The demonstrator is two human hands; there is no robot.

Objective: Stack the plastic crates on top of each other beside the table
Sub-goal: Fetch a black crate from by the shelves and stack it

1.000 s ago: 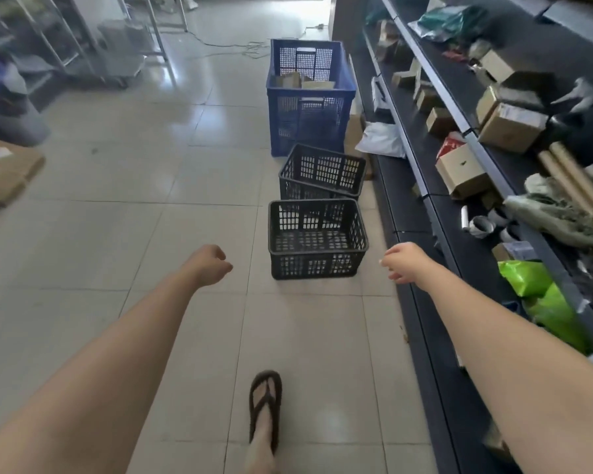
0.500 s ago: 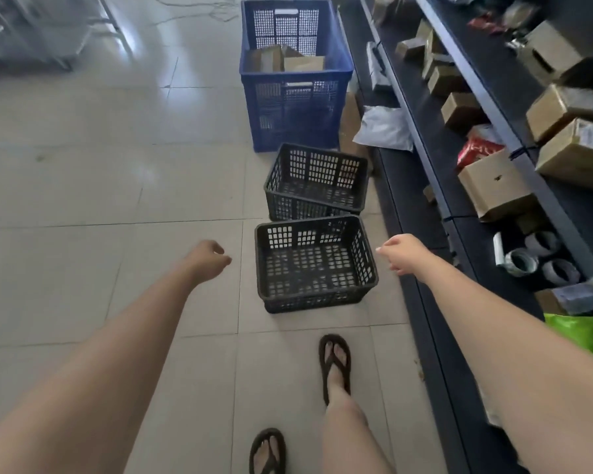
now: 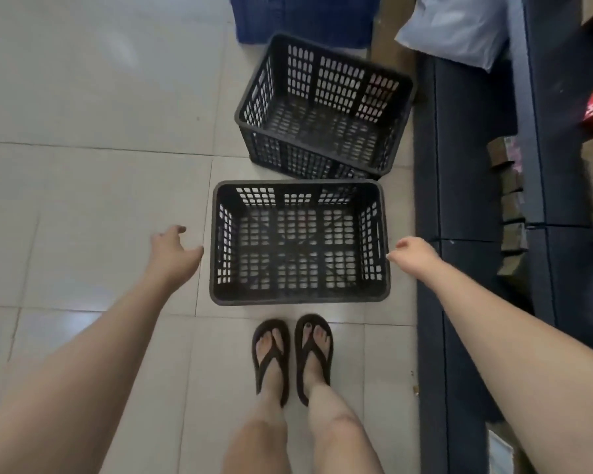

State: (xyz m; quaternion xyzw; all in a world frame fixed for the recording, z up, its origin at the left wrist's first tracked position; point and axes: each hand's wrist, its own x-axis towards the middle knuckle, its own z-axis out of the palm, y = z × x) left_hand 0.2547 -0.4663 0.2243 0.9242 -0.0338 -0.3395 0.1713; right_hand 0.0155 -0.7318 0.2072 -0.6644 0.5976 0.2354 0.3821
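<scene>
**Hands either side of the near black crate**

Left hand (image 3: 173, 249) hovers just beside the left wall of the near black crate (image 3: 297, 298), with my fingers spread and relaxed, gripping nothing. My right hand (image 3: 413, 254) is at the crate's right rim, fingers loosely curled and empty. I cannot tell whether a fingertip touches the plastic.

That crate sits flat on the tiled floor (image 3: 83, 165) in front of my flip-flops (image 3: 271, 354), square to me. The second black crate (image 3: 322, 160) stands on the floor just behind it, turned at an angle, with its near side close to the first crate's far rim. Neither crate is on the other.

Behind them I can see the bottom of a blue crate (image 3: 305, 18). The dark table (image 3: 466, 165) runs along my right, beside both black crates, with a white poly bag (image 3: 459, 25) at its far end.
</scene>
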